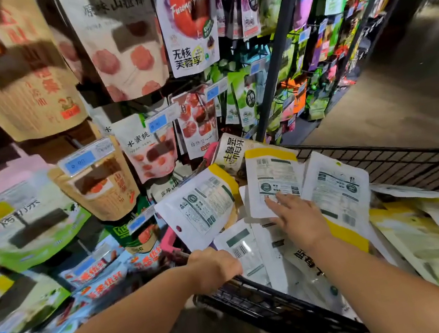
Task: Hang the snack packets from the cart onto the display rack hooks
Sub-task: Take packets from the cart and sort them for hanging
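A black wire cart (397, 155) holds several white snack packets with yellow tops, lying backs up. My left hand (215, 268) grips the cart's near rim at its left corner. My right hand (295, 215) reaches into the cart, its straight fingers touching the lower edge of one upright white packet (273, 175). Another white packet (198, 206) with a hang hole leans at the cart's left end, and a third (337, 189) lies to the right of my hand. The display rack (273, 54) on the left carries many hanging snack packets on hooks with blue price tags (79, 160).
More racks of hanging packets run along the aisle at the upper right. A bare concrete floor (401, 101) lies beyond the cart. Greenish packets (420, 239) fill the cart's right side.
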